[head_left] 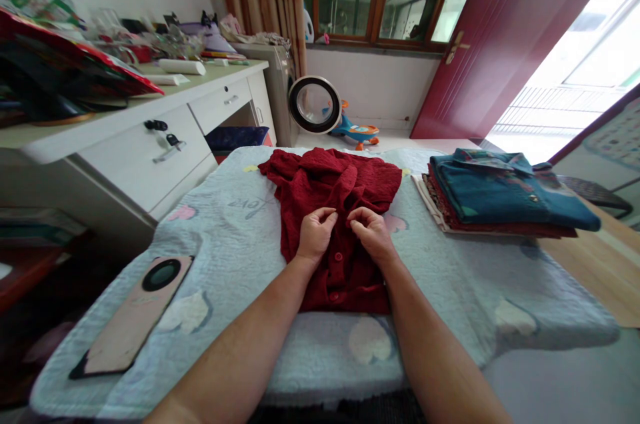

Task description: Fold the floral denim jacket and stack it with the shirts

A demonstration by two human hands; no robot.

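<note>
A dark red buttoned garment (310,197) lies rumpled on a pale blue quilted cloth (240,231). At the middle of its front, my left hand (318,232) pinches the red fabric between thumb and fingertips. Just to the right, a small gap away, my right hand (371,232) is closed in a similar pinch on the other side of the front. Below the hands, red buttons (339,257) run down toward the hem. Whatever lies between the fingertips is too small to make out.
A folded stack with a blue denim garment (485,187) on top sits at the right. On the left lies a phone (135,321). Beyond are a cluttered white desk (120,164), a round open washer door (315,104), a toy (357,131) and a red door (480,51).
</note>
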